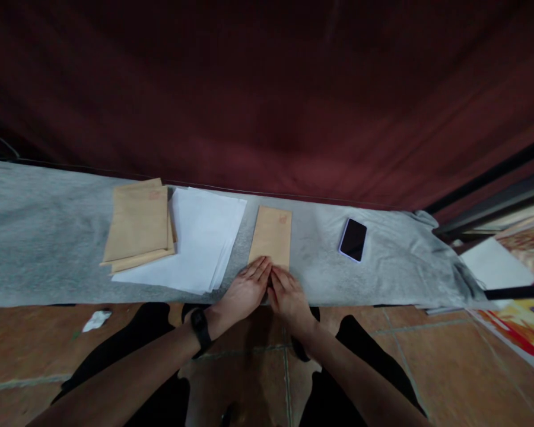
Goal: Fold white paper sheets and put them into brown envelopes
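Note:
A brown paper envelope (272, 231) with a small red print at its far right corner lies lengthwise before me on the grey cloth. My left hand (249, 284), with a black watch on the wrist, rests flat on its near left part. On the near right part lies my right hand (291, 296), fingers stretched out and pressed down. The fingertips of both hands meet over the envelope's near end, which they hide. To the left are a stack of white paper sheets (207, 237) and a pile of brown envelopes (137, 222) partly on top of it.
A phone (353, 240) in a light purple case lies to the right on the cloth-covered bench (311, 261). Behind the bench hangs a dark red curtain (267, 118). Dark metal bars (493, 172) stand at the right. A crumpled white scrap (97, 320) is on the tiled floor.

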Available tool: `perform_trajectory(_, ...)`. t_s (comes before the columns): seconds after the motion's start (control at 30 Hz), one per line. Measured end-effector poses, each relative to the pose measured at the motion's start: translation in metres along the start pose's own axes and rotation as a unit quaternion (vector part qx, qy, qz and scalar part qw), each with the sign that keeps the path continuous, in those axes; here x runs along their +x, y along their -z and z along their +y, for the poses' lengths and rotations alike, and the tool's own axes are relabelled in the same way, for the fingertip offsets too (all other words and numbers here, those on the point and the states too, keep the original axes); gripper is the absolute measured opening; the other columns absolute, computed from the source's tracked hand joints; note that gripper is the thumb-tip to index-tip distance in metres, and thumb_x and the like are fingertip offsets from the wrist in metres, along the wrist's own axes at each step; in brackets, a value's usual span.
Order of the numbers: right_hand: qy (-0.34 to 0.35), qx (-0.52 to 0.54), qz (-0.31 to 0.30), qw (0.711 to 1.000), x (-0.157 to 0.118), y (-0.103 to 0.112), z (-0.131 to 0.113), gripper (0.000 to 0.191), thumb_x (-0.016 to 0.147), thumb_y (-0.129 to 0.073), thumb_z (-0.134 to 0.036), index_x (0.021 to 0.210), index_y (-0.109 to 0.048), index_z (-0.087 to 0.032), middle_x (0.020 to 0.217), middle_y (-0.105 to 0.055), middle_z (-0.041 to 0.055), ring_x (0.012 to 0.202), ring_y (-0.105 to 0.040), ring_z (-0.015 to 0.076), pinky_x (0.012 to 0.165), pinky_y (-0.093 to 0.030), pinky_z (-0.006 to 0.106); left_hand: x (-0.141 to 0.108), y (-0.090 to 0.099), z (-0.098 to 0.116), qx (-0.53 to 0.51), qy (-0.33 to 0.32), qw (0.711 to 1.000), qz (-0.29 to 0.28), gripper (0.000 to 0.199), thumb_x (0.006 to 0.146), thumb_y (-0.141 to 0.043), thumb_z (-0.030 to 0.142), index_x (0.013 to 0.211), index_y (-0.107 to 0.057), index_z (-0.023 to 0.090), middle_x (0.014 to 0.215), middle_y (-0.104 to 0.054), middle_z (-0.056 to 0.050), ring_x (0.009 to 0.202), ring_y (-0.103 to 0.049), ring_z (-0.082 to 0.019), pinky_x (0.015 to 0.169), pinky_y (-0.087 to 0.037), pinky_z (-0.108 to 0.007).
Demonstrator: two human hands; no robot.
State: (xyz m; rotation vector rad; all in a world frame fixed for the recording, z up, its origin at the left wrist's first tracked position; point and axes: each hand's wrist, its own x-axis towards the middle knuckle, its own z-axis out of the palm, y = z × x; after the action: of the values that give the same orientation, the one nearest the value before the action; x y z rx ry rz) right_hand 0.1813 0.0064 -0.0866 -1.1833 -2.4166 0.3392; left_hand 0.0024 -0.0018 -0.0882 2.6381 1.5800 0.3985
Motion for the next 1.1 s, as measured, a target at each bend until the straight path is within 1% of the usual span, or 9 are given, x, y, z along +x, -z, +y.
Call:
perform_trajectory(0.17, 0.037, -0.081, -0.001, 0.996, -0.014, -0.004, -0.006, 0.053, 0.103, -0.043, -0.03, 0.149, -0.042, -0.003, 0.153, -0.047, 0.0176, 0.143, -0.042, 0.0264, 0.12, -0.036, 0.044, -0.013, -0.004, 0.002, 0.009, 0.017, 0.999, 0.039, 0.058, 0.1, -0.039, 0.027, 0.154, -0.033, 0.007, 0.161, -0.032, -0.017, 0.152, -0.025, -0.025, 0.125, -0.025, -0.043)
perform_trajectory(0.27, 0.027, -0.101, -0.001, 0.995, -0.017, 0.0, -0.002, 0.056, 0.103, -0.045, -0.036, 0.149, -0.042, -0.004, 0.154, -0.046, 0.0178, 0.143, -0.042, 0.0267, 0.12, -0.037, 0.044, -0.017, -0.002, 0.001, 0.015, 0.035, 0.998, 0.045, 0.062, 0.101, -0.041, 0.036, 0.154, -0.032, 0.007, 0.161, -0.032, -0.018, 0.152, -0.025, -0.026, 0.124, -0.026, -0.043)
perform_trajectory(0.43, 0.004, -0.111, 0.01, 0.994, -0.022, 0.003, 0.004, 0.056, 0.103, -0.044, -0.034, 0.152, -0.039, -0.007, 0.152, -0.047, 0.0183, 0.141, -0.045, 0.0274, 0.118, -0.039, 0.046, -0.021, 0.0, 0.002, 0.015, 0.07, 0.996, 0.051, 0.066, 0.1, -0.043, 0.044, 0.152, -0.035, 0.004, 0.159, -0.035, -0.021, 0.15, -0.029, -0.03, 0.122, -0.029, -0.046)
perform_trajectory(0.57, -0.013, -0.117, 0.02, 0.993, -0.018, 0.007, 0.005, 0.049, 0.103, -0.044, -0.03, 0.145, -0.049, -0.007, 0.148, -0.053, 0.0172, 0.134, -0.052, 0.0281, 0.116, -0.039, 0.045, -0.017, 0.002, -0.004, 0.006, 0.113, 0.992, 0.052, 0.057, 0.099, -0.042, 0.035, 0.145, -0.045, 0.001, 0.153, -0.044, -0.025, 0.146, -0.037, -0.033, 0.118, -0.035, -0.049)
perform_trajectory(0.67, -0.022, -0.126, 0.022, 0.992, -0.007, 0.01, 0.003, 0.038, 0.101, -0.047, -0.026, 0.134, -0.061, -0.011, 0.137, -0.063, 0.0146, 0.124, -0.058, 0.0275, 0.112, -0.04, 0.044, -0.007, 0.005, -0.009, -0.03, 0.147, 0.988, 0.048, 0.048, 0.098, -0.043, 0.025, 0.141, -0.051, 0.005, 0.148, -0.051, -0.022, 0.139, -0.047, -0.033, 0.114, -0.041, -0.049)
perform_trajectory(0.77, -0.022, -0.157, 0.014, 0.987, 0.006, 0.011, 0.0, 0.029, 0.099, -0.052, -0.024, 0.119, -0.069, -0.011, 0.123, -0.068, 0.0163, 0.111, -0.061, 0.0278, 0.103, -0.045, 0.043, 0.005, 0.005, -0.013, -0.093, 0.157, 0.982, 0.057, 0.048, 0.093, -0.048, 0.016, 0.14, -0.052, 0.011, 0.146, -0.054, -0.018, 0.137, -0.05, -0.03, 0.114, -0.041, -0.047)
perform_trajectory(0.9, -0.027, -0.198, -0.014, 0.98, 0.017, 0.012, -0.004, 0.02, 0.098, -0.055, -0.023, 0.103, -0.071, -0.012, 0.104, -0.07, 0.0149, 0.094, -0.062, 0.0262, 0.087, -0.049, 0.04, 0.019, 0.003, -0.016, -0.159, 0.21, 0.961, 0.084, 0.053, 0.085, -0.056, 0.01, 0.138, -0.055, 0.015, 0.145, -0.053, -0.017, 0.135, -0.049, -0.031, 0.113, -0.042, -0.048)
perform_trajectory(0.97, -0.029, -0.205, -0.021, 0.978, 0.021, 0.011, -0.005, 0.019, 0.098, -0.055, -0.023, 0.1, -0.07, -0.013, 0.099, -0.069, 0.013, 0.089, -0.061, 0.0253, 0.082, -0.05, 0.039, 0.024, 0.004, -0.021, -0.195, 0.245, 0.946, 0.086, 0.057, 0.08, -0.06, 0.01, 0.137, -0.055, 0.014, 0.139, -0.056, -0.017, 0.129, -0.054, -0.031, 0.108, -0.045, -0.047)
perform_trajectory(1.1, -0.033, -0.212, -0.024, 0.976, 0.025, 0.01, -0.007, 0.017, 0.099, -0.052, -0.02, 0.099, -0.069, -0.015, 0.099, -0.067, 0.0126, 0.089, -0.06, 0.0244, 0.081, -0.049, 0.038, 0.032, 0.005, -0.033, -0.298, 0.318, 0.895, 0.094, 0.074, 0.074, -0.066, 0.012, 0.145, -0.047, 0.016, 0.109, -0.066, -0.01, 0.094, -0.066, -0.024, 0.084, -0.054, -0.037)
